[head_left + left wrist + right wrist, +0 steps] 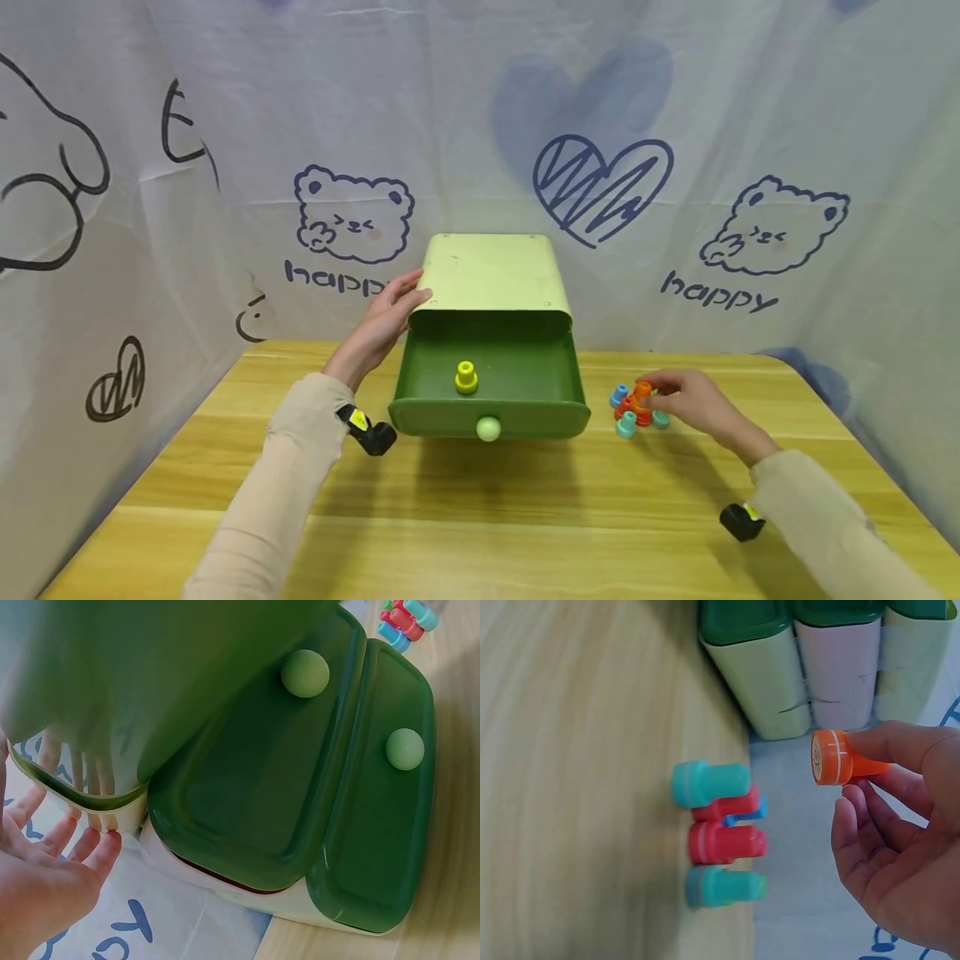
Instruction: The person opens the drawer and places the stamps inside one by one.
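Observation:
My right hand (693,402) pinches an orange toy stamp (827,757) between thumb and forefinger, its patterned round face showing in the right wrist view. That stamp is off the table, close over a cluster of other stamps. My left hand (386,318) rests against the left side of a small cabinet (487,268), fingers extended along its upper edge. The cabinet's green top drawer (540,420) is pulled out. Inside it stands a yellow stamp (466,380), left of the middle. Two lower green drawers (247,787) are closed in the left wrist view.
Teal stamps (711,784), red stamps (727,844) and a blue stamp (618,394) stand together on the wooden table (480,550), right of the cabinet. A printed white cloth (480,108) hangs behind and along both sides.

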A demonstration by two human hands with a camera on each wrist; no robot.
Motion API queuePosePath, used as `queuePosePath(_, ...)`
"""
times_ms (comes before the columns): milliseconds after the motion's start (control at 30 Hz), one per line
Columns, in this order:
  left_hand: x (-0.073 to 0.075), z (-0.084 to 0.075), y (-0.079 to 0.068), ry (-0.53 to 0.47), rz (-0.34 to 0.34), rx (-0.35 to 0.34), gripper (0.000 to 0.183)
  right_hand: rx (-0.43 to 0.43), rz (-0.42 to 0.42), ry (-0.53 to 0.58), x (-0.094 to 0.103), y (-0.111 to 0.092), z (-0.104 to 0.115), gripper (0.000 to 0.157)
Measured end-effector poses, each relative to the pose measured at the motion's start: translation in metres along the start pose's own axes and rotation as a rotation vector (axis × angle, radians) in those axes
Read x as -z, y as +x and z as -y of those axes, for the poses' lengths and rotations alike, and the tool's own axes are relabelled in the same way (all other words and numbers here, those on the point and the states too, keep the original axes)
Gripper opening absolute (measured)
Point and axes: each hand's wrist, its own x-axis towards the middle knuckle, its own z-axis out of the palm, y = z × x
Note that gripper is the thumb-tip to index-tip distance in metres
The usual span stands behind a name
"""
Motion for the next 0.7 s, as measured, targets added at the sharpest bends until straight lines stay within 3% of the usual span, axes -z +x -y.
queuePosePath(467,0.001,0.002,0.001,0.003,0.010,-0.008,0.063,0.051,-0.062,-0.025,0.007,0.007,0.023,0.035)
queuePosePath(700,0.000,0.001,-0.001,-0.001,0.011,-0.011,0.063,0.044,-0.032,-0.022,0.010,0.008,0.037,0.032)
